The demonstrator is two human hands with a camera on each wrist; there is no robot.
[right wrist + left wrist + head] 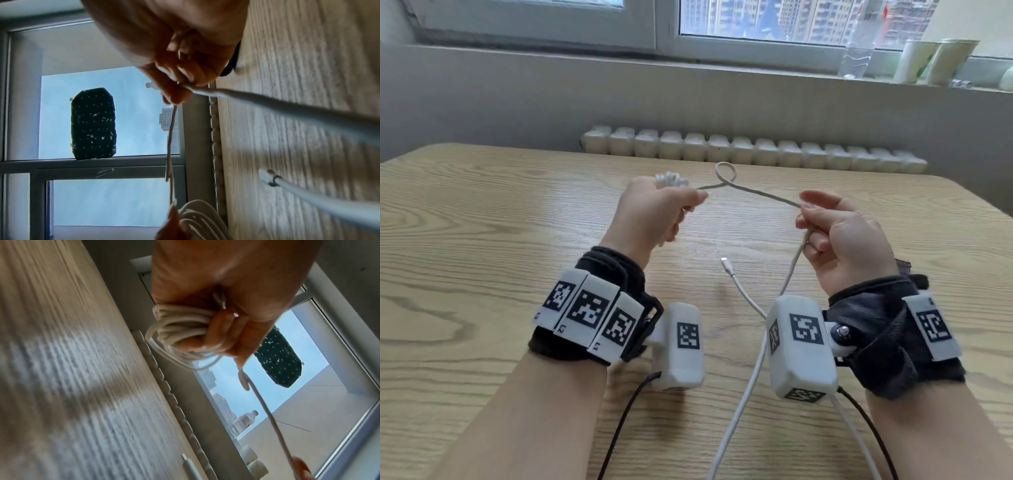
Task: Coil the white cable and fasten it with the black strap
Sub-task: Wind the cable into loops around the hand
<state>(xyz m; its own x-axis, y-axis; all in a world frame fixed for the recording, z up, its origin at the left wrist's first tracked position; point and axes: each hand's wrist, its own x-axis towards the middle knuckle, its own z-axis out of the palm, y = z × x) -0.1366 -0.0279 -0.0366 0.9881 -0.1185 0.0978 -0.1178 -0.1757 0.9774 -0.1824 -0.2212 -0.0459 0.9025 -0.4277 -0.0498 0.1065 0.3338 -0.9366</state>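
White cable slack over table — left hand gripping coils, right hand fingers pinching looped strand.

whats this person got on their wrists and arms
Bare forearms, no sleeves. Each wrist has a black fabric wrap carrying white blocks printed with black square markers. A white camera box with markers is mounted at each wrist, trailing a thin black cable.
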